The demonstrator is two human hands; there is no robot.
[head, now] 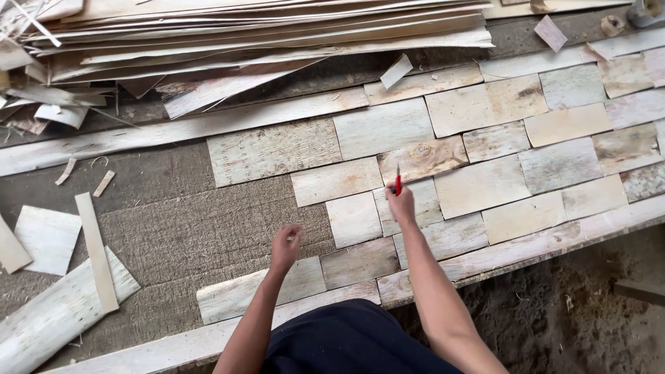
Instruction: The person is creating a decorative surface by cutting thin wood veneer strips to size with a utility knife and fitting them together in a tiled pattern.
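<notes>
Left hand (pixel 285 244): fingers curled, over a bare patch of tabletop (pixel 173 221); contents cannot be told.
Right hand (pixel 402 204): gripping a red cutter (pixel 397 180), blade up.
Veneer pieces (pixel 478 145): laid edge to edge beneath the cutter.
Veneer stack (pixel 263 31): far edge.

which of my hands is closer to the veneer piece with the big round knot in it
Right. Your right hand, holding a red tool, is just below the knotted veneer piece, with the tool's tip reaching its lower edge. Your left hand is farther down and to the left.

Even, soft daylight — faint shadows, sharp focus throughout.
</notes>
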